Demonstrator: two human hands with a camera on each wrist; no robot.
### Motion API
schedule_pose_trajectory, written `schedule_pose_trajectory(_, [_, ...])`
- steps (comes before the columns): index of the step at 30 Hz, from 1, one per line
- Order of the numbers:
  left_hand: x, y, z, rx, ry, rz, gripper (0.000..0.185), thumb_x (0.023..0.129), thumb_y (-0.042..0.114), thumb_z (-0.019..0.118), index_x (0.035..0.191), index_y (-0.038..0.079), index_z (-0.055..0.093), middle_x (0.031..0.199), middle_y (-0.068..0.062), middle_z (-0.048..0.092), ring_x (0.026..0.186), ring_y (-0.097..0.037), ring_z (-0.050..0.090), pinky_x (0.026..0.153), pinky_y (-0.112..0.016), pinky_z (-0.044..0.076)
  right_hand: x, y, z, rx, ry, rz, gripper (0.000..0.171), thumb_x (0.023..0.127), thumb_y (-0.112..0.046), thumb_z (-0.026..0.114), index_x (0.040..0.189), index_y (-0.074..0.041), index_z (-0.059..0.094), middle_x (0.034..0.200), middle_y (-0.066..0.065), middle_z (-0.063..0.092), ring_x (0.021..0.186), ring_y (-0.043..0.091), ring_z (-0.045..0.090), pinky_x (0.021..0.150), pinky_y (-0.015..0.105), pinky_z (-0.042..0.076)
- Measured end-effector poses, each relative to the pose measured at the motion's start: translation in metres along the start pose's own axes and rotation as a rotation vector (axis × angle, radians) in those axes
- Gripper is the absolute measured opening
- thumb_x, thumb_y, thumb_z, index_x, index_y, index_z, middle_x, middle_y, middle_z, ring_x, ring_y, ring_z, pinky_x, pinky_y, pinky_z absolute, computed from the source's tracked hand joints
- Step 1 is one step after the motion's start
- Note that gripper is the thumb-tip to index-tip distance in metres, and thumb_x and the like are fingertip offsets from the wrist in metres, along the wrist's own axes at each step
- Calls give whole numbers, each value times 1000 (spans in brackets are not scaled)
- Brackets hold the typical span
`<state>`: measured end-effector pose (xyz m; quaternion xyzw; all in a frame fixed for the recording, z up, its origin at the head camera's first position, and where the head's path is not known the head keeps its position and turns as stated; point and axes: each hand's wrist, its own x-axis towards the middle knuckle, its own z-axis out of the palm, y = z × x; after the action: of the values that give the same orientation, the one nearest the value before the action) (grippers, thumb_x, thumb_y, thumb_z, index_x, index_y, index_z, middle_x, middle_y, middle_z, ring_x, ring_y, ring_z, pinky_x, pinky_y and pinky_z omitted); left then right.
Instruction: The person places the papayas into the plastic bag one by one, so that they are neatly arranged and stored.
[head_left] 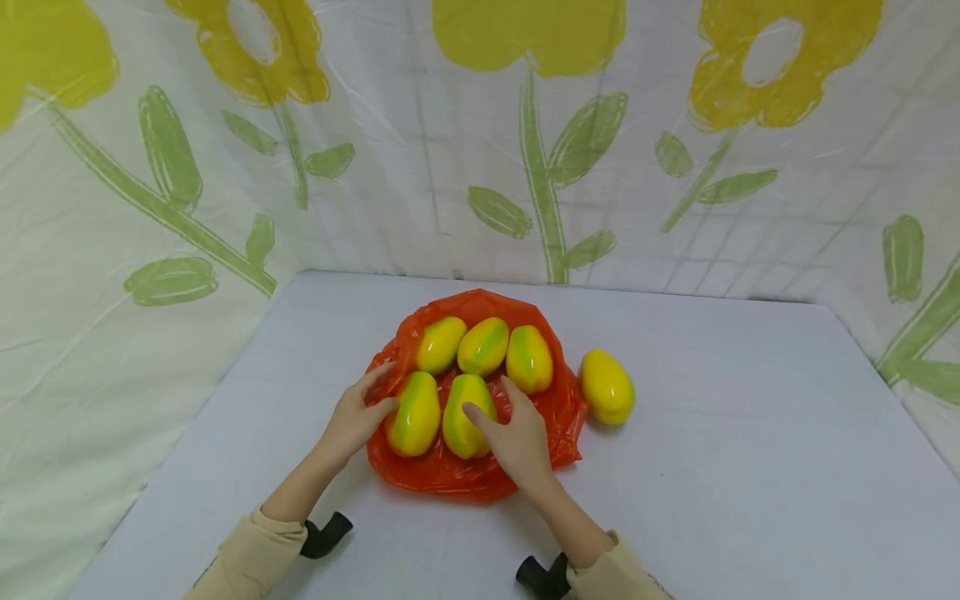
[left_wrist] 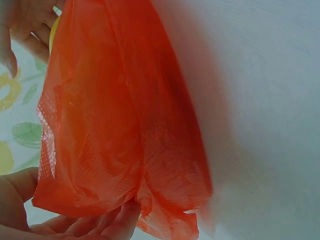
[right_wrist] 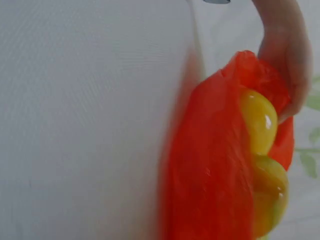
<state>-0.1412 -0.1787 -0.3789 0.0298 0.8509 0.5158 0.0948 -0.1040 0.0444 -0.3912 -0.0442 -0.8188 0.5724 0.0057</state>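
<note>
A red plastic bag (head_left: 472, 485) lies spread on the table with several glossy yellow-and-green, papaya-shaped fruits (head_left: 415, 417) in it. My left hand (head_left: 351, 423) is at the bag's left side. In the left wrist view its thumb and curled fingers hold the bag's edge between them. Over the front right of the bag is my right hand (head_left: 522, 442), thumb and fingers spread, its thumb overlapping the front right fruit (head_left: 467, 425). Whether it touches that fruit I cannot tell. In the right wrist view the right hand is hidden, while the bag's side (right_wrist: 210, 165) fills the middle.
One more yellow fruit (head_left: 607, 387) lies on the table just right of the bag, outside it. The white table (head_left: 750, 467) runs back to a hanging cloth (head_left: 390, 167) printed with yellow flowers. Black wrist devices (head_left: 327, 535) show at both sleeve cuffs.
</note>
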Motion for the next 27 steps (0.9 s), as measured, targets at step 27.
schedule_pose_trajectory(27, [0, 2, 0, -9, -7, -7, 55, 96, 7, 48, 149, 3, 35, 150, -22, 36, 138, -40, 31, 110, -56, 29, 2, 7, -78, -26, 139, -39, 66, 91, -30, 68, 144, 0, 43, 144, 18, 47, 134, 37, 40, 104, 52, 40])
